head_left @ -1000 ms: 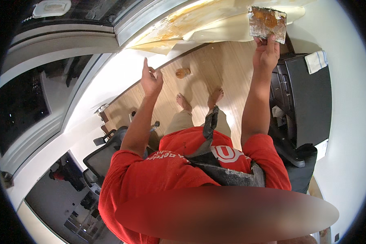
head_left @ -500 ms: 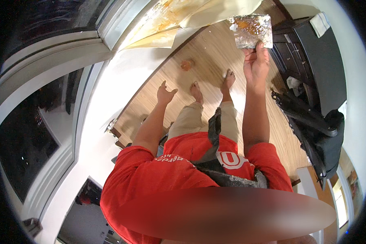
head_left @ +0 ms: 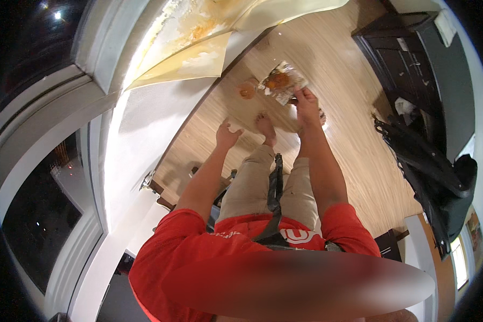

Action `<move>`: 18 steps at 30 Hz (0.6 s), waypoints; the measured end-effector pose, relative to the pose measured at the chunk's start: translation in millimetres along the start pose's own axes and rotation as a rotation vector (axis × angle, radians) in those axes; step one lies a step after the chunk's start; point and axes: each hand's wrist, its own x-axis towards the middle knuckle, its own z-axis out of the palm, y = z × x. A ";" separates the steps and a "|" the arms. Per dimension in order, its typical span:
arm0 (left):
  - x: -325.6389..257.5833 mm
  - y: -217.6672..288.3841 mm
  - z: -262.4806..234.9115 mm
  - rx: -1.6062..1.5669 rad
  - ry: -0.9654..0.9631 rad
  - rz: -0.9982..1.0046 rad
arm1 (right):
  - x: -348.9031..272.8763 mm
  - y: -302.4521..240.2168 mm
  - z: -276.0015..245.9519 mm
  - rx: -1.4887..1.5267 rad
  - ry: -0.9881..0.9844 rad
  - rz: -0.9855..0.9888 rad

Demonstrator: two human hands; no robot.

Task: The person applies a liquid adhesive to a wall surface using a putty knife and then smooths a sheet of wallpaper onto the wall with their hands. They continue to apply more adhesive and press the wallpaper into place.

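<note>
My right hand [head_left: 307, 106] pinches the near edge of a thin, flat rectangular plate [head_left: 283, 83]. Patches of white and shiny orange-brown stuff cover the plate's face. In front of my left leg, my left hand [head_left: 229, 135] holds nothing, with its thumb and fingers apart. Just left of the plate, a small round see-through container [head_left: 247, 90] with something orange stands on the floor. Higher up at the left, a sheet of wallpaper [head_left: 198, 58] hangs loose from the wall, its pale yellow side smeared with white and orange-brown.
A window frame [head_left: 94, 102] and a white wall [head_left: 145, 121] run along my left. On the right stand a dark cabinet [head_left: 400, 59] with a cloth on top and a folded black frame with fabric [head_left: 429, 172]. Wooden flooring [head_left: 354, 145] lies under my bare feet.
My right hand has brought the plate leftward and nearer to me, beside the round container, and the plate has turned. My left hand stays empty. My view has shifted a little.
</note>
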 end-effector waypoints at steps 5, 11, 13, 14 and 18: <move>-50.9 -35.6 20.4 0.087 -0.117 0.089 | 61.2 113.1 -3.1 -0.228 -0.164 0.241; -118.0 -49.3 30.3 -0.002 -0.195 -0.121 | 99.1 202.9 11.2 -0.333 -0.218 0.290; -125.0 -56.4 32.8 -0.072 -0.179 -0.136 | 103.8 203.9 20.4 -0.496 -0.201 0.249; -127.4 -56.8 33.1 -0.069 -0.168 -0.112 | 105.1 201.0 24.8 -0.579 -0.194 0.228; -130.2 -54.0 28.4 -0.145 -0.157 -0.168 | 112.1 199.0 28.3 -0.802 -0.099 0.071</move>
